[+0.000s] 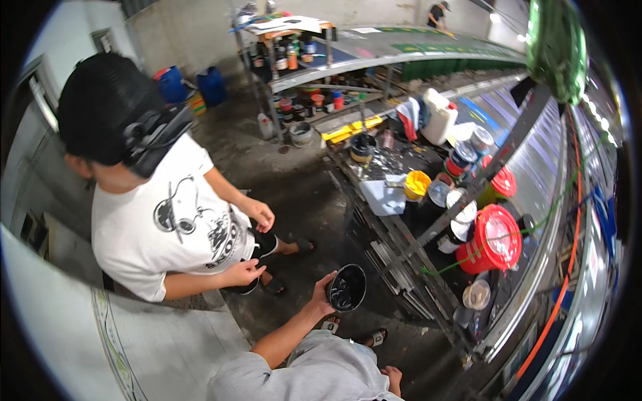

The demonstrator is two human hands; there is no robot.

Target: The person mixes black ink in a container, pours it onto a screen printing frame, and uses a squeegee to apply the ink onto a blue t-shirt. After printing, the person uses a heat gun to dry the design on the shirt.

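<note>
My left hand (322, 295) grips a black tub (348, 288) by its near left side and holds it out above the floor. The tub is tilted so its inside shows, with glossy black paint or ink smeared in it. Low by my grey shirt hangs my right hand (393, 379); its fingers are small and partly turned away, so I cannot make out whether it holds anything. Facing the tub from the left stands a person in a white printed T-shirt (180, 214) and black cap, both hands raised at waist height, apart from the tub.
A dark workbench to the right bears a red bucket (493, 240), a yellow paint tub (416, 184), a white jerrycan (438, 119) and several jars. A slanting metal post (495, 160) crosses it. Blue drums (212, 87) stand by the back wall. Another person (438, 16) works far off.
</note>
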